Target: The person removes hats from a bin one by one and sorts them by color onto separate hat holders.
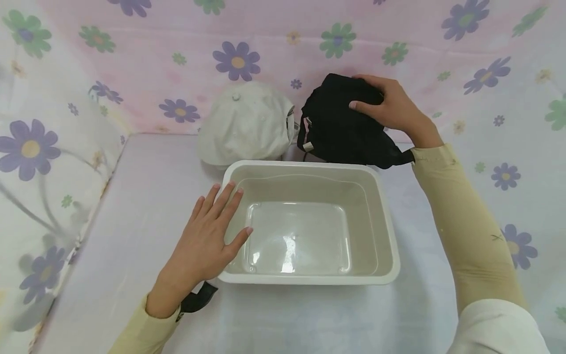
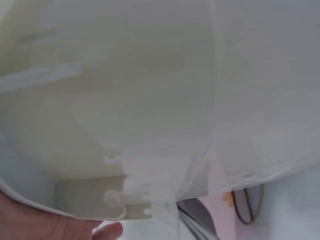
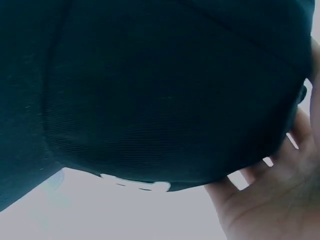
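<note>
My right hand (image 1: 395, 105) holds a black cap (image 1: 340, 118) at the back right, its thumb on the near side and the other fingers on the far side. In the right wrist view the fingers (image 3: 285, 155) reach around the edge of the dark crown (image 3: 175, 100). Left of it, a white cap (image 1: 247, 123) sits crown up. A pale plastic tub (image 1: 305, 280) stands in front of both caps. Over the tub's left rim lies my left hand (image 1: 205, 243), fingers extended and spread. The left wrist view shows that hand (image 2: 30, 222) at the tub's edge.
Flowered cloth (image 1: 283, 54) hangs at the back and both sides. A pale cloth (image 1: 141, 196) covers the table. The caps stand close against the back cloth, right behind the tub's far rim. Dark straps (image 1: 199, 297) show at both wrists.
</note>
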`<state>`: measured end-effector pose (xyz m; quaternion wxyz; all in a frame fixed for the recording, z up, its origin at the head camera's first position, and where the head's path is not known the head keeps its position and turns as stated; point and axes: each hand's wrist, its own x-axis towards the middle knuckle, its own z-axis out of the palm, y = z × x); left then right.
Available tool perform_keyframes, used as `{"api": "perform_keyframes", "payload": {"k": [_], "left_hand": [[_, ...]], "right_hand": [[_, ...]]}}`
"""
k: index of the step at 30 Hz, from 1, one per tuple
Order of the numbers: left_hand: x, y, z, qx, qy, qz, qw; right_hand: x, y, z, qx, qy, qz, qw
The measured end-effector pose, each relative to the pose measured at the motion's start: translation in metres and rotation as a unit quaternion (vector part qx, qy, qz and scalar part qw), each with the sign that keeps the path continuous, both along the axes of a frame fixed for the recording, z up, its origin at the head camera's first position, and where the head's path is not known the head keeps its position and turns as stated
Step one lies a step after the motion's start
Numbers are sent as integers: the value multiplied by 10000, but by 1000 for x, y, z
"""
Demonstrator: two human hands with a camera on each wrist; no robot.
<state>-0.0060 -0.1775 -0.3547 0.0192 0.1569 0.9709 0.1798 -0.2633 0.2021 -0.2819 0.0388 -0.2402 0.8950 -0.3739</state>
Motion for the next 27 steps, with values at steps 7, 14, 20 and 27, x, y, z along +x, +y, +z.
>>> {"api": "perform_keyframes", "payload": {"k": [7, 14, 20, 27], "left_hand": [[1, -1, 0, 44, 5, 18, 10000], [1, -1, -1, 117, -4, 17, 9999], [1, -1, -1, 152, -41, 18, 9999], [1, -2, -1, 207, -34, 8, 9998]], "right_hand": [[-6, -4, 9, 537, -699, 67, 9961], [-12, -1, 12, 901, -1324, -13, 9871], [-14, 3, 7, 936, -1486, 96, 9844], [-14, 5, -3, 524, -1493, 194, 9872]]}}
